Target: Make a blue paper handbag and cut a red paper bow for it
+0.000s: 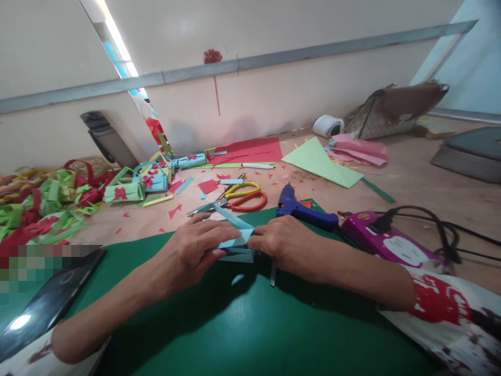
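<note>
Both hands meet over a light blue paper piece on the dark green sheet. My left hand presses on the paper's left side, fingers spread over it. My right hand pinches its right end. A thin blue paper strip rises from the piece and arches back toward the scissors. A slim grey stick pokes out from under my right hand.
Scissors with yellow and red handles and a blue glue gun lie just beyond the hands. A purple power strip with black cables sits at the right. A phone lies at the left. Finished paper baskets and scraps are heaped far left.
</note>
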`<state>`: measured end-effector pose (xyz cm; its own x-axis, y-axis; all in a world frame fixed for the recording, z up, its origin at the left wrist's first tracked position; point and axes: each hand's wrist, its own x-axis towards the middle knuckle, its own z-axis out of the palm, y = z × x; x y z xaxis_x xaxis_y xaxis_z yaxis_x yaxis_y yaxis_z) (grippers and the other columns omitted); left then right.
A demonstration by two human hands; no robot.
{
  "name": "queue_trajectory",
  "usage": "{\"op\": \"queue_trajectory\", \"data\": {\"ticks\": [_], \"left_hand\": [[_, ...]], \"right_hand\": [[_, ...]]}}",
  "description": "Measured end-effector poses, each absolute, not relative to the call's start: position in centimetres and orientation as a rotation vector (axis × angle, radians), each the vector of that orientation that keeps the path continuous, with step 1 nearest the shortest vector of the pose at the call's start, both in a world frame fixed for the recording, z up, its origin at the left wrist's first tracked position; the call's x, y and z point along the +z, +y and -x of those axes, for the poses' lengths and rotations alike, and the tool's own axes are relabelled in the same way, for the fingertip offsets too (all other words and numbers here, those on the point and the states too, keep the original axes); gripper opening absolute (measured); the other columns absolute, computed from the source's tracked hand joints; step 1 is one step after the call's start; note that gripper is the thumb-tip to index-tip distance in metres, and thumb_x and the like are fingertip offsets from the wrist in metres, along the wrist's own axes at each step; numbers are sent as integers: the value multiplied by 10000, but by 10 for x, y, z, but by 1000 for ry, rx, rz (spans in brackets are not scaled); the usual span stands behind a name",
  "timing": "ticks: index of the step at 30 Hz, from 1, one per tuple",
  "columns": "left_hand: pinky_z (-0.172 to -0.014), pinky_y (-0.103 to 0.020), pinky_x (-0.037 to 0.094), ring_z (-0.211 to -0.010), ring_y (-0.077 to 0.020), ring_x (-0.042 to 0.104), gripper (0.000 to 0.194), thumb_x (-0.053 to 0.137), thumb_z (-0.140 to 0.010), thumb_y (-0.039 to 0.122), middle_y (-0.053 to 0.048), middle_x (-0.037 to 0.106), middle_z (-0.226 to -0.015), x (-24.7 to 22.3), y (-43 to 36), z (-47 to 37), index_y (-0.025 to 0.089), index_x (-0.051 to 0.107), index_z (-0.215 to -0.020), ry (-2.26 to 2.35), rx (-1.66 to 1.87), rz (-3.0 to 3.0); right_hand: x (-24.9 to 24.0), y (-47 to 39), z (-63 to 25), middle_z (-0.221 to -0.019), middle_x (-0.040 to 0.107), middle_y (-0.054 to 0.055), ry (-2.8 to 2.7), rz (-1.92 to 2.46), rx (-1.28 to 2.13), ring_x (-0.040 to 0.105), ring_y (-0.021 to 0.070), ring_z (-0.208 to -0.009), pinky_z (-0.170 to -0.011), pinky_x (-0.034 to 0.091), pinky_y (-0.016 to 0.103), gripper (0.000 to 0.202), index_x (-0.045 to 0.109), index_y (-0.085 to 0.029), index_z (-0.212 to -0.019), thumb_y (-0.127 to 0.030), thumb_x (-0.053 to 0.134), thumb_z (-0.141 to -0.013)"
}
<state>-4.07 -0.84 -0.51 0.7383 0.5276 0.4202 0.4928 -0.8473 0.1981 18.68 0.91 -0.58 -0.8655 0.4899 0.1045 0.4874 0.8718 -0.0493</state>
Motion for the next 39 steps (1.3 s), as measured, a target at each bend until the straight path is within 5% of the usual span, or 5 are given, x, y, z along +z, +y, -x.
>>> {"op": "queue_trajectory", "data": {"ticks": [6,16,27,39], "left_hand": [[-981,-386,351,-1028,-174,583,187,488,-838,85,-46,601,-1178,0,-13,40,227,598,-893,845,619,-2851],[-874,-416,437,-1014,-228,557,130,541,-845,253,-90,568,-1173,4,-15,37,225,668,-848,861,518,-2921],[-768,-355,432,-912,-199,557,223,465,-873,189,-82,578,-1128,0,-20,33,203,649,-748,948,489,-2960],[-717,-321,451,-869,-195,582,169,476,-860,174,-98,594,-1154,-9,-22,32,187,629,-790,993,669,-2986]], "right_hand": [[1,7,-185,-781,705,39,-3000,842,186,591,148,-605,-467,182,272,241,641,-181,-808,-2,538,-684],[6,5,-178,-786,661,59,-2971,1005,238,552,148,-622,-455,169,266,153,688,-177,-724,-90,568,-763],[-4,3,-178,-877,666,64,-2915,1003,245,572,159,-667,-481,250,251,216,692,-179,-813,-58,517,-778],[9,-3,-187,-744,617,20,-2611,1138,465,555,142,-686,-616,372,238,64,627,-149,-740,-175,616,-797]]}}
